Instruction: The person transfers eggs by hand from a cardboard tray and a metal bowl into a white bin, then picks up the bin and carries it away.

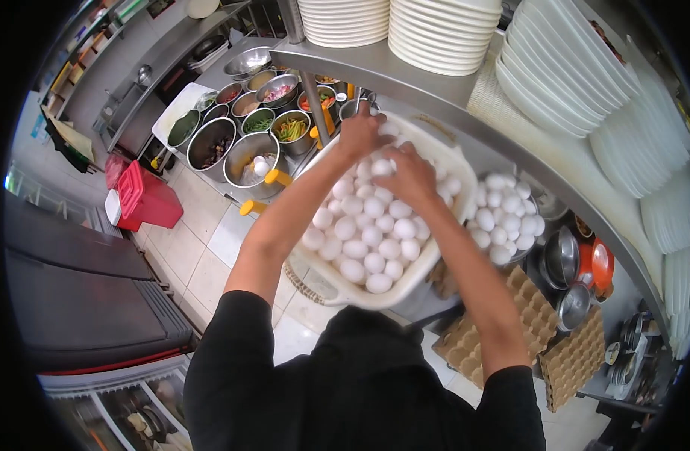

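White eggs (371, 237) fill a deep white plastic basin (315, 284) in front of me. Over its far end, my left hand (362, 135) curls its fingers around an egg (388, 130). Just to the right and nearer, my right hand (412, 177) bends its fingers and thumb about another egg (382, 167). The fingers partly cover both eggs, and other eggs lie beneath the hands. Right of the basin stands a round metal bowl (538, 239), heaped with more white eggs.
Cardboard egg trays (574, 364) lean at the lower right. Metal pots (211, 143) of chopped food stand at the left. A steel shelf (345, 62) with stacked white bowls (439, 34) and plates (559, 60) curves overhead. A red bin (153, 195) stands on the tiled floor.
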